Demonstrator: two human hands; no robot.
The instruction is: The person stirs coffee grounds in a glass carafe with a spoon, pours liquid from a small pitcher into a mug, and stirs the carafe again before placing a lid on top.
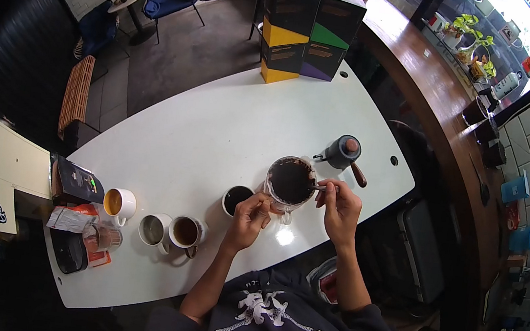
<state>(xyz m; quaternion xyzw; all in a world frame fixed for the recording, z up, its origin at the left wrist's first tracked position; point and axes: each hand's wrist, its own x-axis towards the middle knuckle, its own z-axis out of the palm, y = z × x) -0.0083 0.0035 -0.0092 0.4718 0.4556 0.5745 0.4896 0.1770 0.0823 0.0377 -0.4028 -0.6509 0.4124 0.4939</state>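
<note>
A wide, light-coloured cup (270, 181) with a small handle contains dark, wet coffee, with brown residue around its inner wall. My right hand (341, 209) is closed on a spoon (319, 187), whose far end reaches over the rim into the coffee. At the near-left rim, my left hand (250, 219) has its fingers curled against the cup, gripping its edge. Just left of it, partly covered by this hand, stands a smaller cup of dark liquid (238, 198). Behind the right hand is a grey kettle (344, 151) with a wooden handle and knob.
Two mugs, one greyish inside (152, 229) and one with brown liquid (185, 231), stand left on the white table (189, 136). Beyond them are an orange-lined mug (119, 204), packets (73, 219) and a dark tray (67, 254). Tall coloured boxes (308, 32) rise at the far edge.
</note>
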